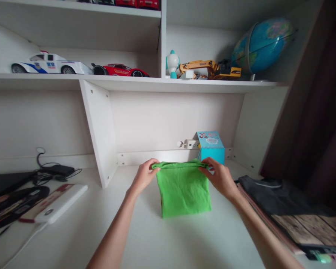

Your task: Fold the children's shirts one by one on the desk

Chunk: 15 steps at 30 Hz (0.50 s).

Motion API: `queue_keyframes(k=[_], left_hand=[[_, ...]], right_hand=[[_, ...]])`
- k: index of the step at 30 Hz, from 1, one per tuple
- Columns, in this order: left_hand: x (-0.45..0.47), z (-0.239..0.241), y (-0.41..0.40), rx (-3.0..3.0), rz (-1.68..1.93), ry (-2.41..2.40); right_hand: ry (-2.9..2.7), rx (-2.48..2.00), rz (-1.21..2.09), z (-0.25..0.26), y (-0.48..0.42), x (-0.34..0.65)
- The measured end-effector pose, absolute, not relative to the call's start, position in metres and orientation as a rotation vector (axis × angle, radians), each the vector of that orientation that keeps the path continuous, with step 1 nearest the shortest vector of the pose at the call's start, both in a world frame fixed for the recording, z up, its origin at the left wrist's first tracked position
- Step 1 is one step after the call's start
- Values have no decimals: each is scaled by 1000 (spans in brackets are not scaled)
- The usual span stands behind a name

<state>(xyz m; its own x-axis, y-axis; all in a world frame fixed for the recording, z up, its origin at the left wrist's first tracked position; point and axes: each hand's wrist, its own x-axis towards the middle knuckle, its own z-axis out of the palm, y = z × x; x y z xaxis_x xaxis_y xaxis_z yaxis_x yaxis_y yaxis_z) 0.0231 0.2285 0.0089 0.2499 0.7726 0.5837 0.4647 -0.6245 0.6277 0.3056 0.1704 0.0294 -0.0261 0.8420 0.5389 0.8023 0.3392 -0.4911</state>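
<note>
A piece of bright green cloth (184, 192), folded into a rough rectangle, is stretched between my two hands over the white desk (100, 224). My left hand (146, 172) pinches its far left corner between thumb and fingers. At the far right corner, my right hand (217, 175) grips the same edge in a pinch. The far edge looks rolled or folded over and appears raised, while the near part hangs or lies toward me. Whether the near edge touches the desk I cannot tell.
Behind the cloth stands a blue desk calendar (212, 154) near a wall socket (192, 144). Folded dark clothes (268, 198) lie at right. A white power strip (61, 203) and black adapter (62, 170) are at left. Above, a shelf (134, 84) holds toy cars and a globe (268, 43).
</note>
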Motion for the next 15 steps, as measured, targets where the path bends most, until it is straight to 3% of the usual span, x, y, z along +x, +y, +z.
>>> queue_keyframes(k=[2, 4, 10, 15], left_hand=[[21, 23, 220, 2128, 1383, 1029], [15, 26, 216, 2132, 1214, 992], [-5, 5, 220, 2241, 151, 1459], [22, 17, 194, 2391, 185, 1323]], right_hand=[[-1828, -1302, -24, 46, 132, 298], [-1969, -1195, 33, 51, 91, 285], [-2465, -1132, 693, 20, 45, 271], [-2339, -1332, 417, -37, 103, 306]])
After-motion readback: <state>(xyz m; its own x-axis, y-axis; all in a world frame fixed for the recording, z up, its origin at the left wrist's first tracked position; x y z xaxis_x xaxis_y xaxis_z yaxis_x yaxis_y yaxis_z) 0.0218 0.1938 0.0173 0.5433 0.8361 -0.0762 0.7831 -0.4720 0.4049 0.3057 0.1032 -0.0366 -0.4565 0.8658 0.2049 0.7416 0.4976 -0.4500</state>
